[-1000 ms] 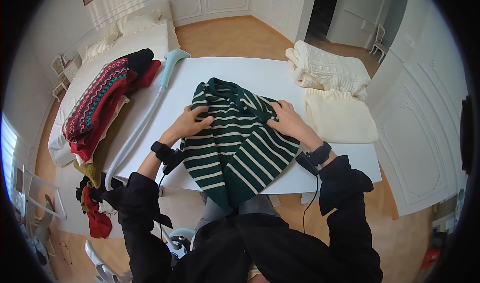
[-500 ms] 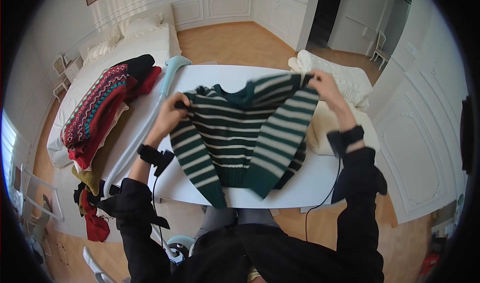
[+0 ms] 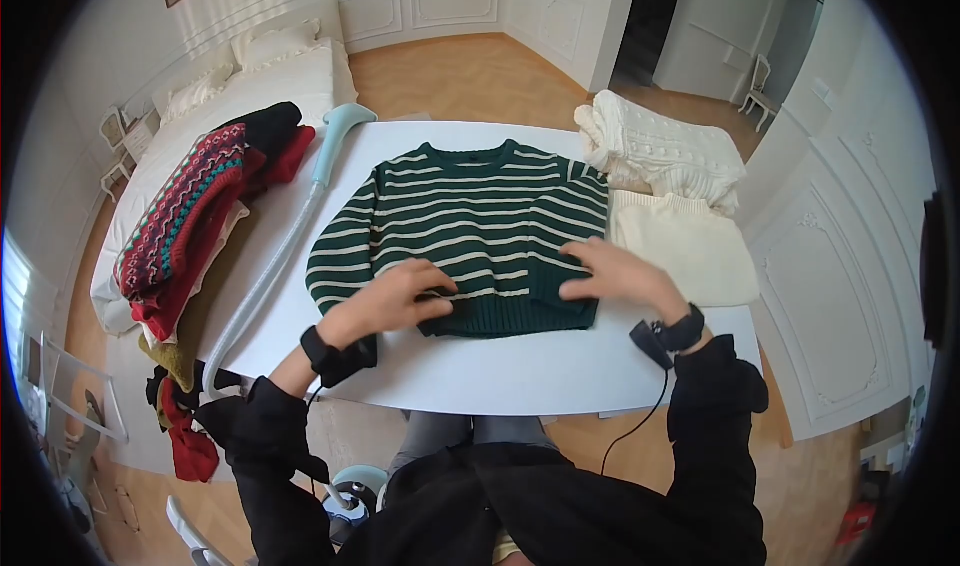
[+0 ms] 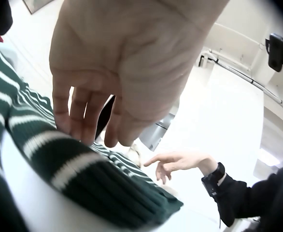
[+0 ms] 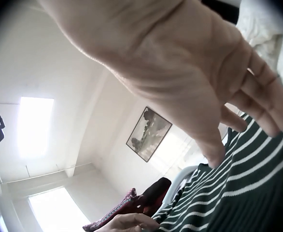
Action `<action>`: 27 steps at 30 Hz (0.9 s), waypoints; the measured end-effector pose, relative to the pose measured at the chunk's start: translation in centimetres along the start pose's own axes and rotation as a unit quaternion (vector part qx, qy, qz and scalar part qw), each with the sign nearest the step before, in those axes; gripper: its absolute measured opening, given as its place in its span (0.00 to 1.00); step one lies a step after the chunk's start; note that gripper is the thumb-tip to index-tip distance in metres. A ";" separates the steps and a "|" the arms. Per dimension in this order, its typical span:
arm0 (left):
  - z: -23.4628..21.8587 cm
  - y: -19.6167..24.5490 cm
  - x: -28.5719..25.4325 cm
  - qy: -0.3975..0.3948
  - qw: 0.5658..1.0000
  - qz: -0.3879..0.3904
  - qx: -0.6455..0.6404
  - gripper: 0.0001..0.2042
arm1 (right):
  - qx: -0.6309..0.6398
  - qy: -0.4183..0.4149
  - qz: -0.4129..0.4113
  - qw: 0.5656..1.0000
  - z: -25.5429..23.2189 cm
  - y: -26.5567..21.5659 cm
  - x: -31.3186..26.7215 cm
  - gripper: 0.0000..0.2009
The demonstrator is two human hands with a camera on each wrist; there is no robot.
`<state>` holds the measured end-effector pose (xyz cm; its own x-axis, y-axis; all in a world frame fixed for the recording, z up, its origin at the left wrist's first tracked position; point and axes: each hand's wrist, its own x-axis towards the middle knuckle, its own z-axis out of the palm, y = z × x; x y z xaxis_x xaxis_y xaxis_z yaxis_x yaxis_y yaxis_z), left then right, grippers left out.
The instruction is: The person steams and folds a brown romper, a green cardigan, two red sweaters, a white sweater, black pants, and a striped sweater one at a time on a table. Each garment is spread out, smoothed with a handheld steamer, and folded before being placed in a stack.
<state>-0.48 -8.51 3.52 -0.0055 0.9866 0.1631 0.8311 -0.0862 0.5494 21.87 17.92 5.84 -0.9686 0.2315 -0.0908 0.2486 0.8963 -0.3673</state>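
Observation:
A dark green sweater (image 3: 455,201) with cream stripes lies spread on the white table, its collar away from me. Its left-side sleeve slants down to the table's near part; the other sleeve is folded over the body. Over the lower left of the sweater is my left hand (image 3: 395,298), fingers loose and pointing down in the left wrist view. My right hand (image 3: 625,276) hovers by the folded sleeve's cuff, fingers extended. In the right wrist view, its fingertips (image 5: 279,123) overlap the striped knit. Neither hand grips the fabric.
Folded cream knits (image 3: 685,246) are stacked at the table's right edge. A pale blue steamer head (image 3: 340,126) and hose lie along the left, beside a pile of red patterned sweaters (image 3: 190,221). The white table's (image 3: 480,376) near edge runs in front of my legs.
The sweater was bunched, then lifted by the shoulders with both hands, and now lies flat. Both hands have let go and moved down toward its hem.

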 end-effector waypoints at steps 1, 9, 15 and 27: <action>1.0 0.5 -0.2 -0.006 0.999 0.006 0.032 0.18 | 0.000 -0.001 0.000 1.000 1.2 -0.7 -0.7 0.29; 2.7 1.9 -0.8 -0.030 0.991 -0.033 0.128 0.24 | -0.005 0.085 -0.135 0.987 1.6 -0.1 -1.7 0.10; 2.8 3.0 -2.3 0.012 0.979 -0.037 0.201 0.25 | 0.135 0.313 -0.003 0.940 -7.8 6.2 -4.3 0.13; 3.0 4.2 -2.8 0.140 0.929 -0.231 0.252 0.24 | 0.052 0.142 -0.145 0.978 1.9 -0.6 -6.4 0.13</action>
<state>4.65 -11.25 2.89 -0.5119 0.8218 0.2501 0.8588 0.4826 0.1717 27.89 15.19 4.85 -0.9547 0.0822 0.2859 -0.0520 0.9001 -0.4325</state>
